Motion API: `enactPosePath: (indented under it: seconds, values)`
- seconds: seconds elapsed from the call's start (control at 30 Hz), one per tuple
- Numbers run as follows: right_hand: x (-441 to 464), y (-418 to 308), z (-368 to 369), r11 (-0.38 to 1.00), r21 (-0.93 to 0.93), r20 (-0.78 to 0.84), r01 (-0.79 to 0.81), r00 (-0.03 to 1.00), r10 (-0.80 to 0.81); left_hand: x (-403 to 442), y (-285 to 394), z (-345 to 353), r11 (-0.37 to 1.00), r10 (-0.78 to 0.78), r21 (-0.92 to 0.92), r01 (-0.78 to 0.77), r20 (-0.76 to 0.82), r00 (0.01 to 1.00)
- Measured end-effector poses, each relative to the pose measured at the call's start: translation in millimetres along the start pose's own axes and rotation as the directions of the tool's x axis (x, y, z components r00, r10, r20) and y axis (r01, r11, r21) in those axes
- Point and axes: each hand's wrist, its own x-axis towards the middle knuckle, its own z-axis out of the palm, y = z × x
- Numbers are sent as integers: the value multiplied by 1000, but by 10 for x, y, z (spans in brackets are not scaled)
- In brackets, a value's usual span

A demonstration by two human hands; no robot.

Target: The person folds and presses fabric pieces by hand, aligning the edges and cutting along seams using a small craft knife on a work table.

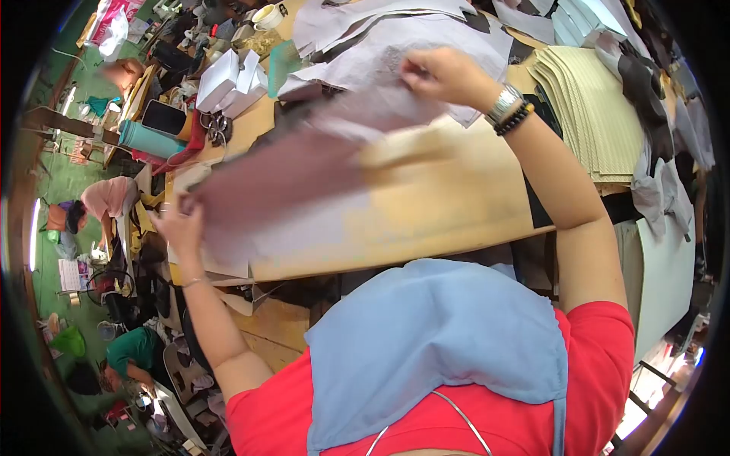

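A dark reddish-brown sheet of material (281,178), smeared by motion, stretches between my two hands above the wooden table (441,205). My left hand (181,224) pinches its left end, near the table's left front corner. Further back and to the right, my right hand (437,76), with a watch and a dark bead bracelet at the wrist, is closed at the sheet's far end. Beyond it lie pale grey-lilac pieces (357,49) with uneven edges. Part of a pale sheet (304,232) shows under the brown one.
Stacked cream ribbed sheets (589,114) lie at the right, near light blue boxes (582,23). White boxes (232,80), scissors (217,128) and a teal case (152,139) are at the left. Other people (114,197) sit beyond the table's left side.
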Motion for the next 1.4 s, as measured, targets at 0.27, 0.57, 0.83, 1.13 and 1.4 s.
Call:
enactPosePath:
  seconds: [0.27, 0.57, 0.83, 1.13, 1.4]
  values:
    - [457, -725, -343, 869, -345, -400, 354, 782, -478, 304, -494, -1408, 858, 273, 510, 58, -548, 791]
    - [-1618, -478, 183, 977, -208, 115, 55, 993, -32, -1013, 1164, -602, 955, -18, -227, 192, 600, 800]
    - [-1840, -606, 232, 964, -65, -164, -260, 955, 246, 152, 2793, 78, 543, 468, -806, -236, 57, 882]
    - [-1802, -680, 206, 973, 100, -367, -208, 901, 231, 277, 3136, 698, 606, 586, -790, -92, 365, 724]
    - [-1417, -438, 704, 371, 771, 193, -518, 745, 639, 67, 2913, 556, -438, 329, -768, 467, 346, 879]
